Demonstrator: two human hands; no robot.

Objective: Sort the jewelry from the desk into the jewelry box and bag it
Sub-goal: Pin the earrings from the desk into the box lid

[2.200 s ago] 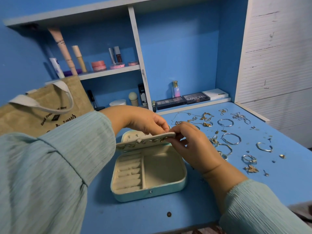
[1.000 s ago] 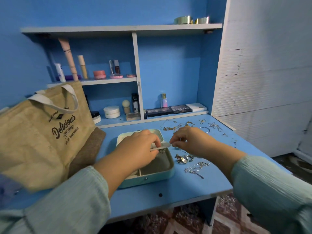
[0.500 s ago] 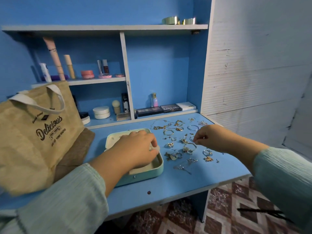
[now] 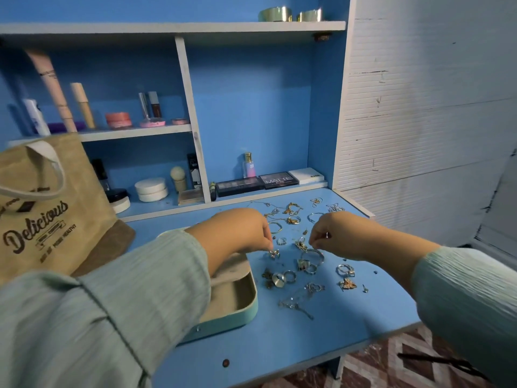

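While poised over the blue worktop (image 4: 279,345), left hand (image 4: 240,231) pinching a small butterfly charm (image 4: 274,253) beside the open jewelry box (image 4: 240,312) (right hand (image 4: 340,233) curled; grasp unclear).

Cosmetics line the shelves (image 4: 134,132), with palettes (image 4: 256,182) below.

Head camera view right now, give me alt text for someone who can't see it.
A person's left hand pinches a small earring from scattered jewelry on a blue desk, beside an open jewelry box. The right hand, fingers curled, pinches something tiny. A burlap bag stands at left.
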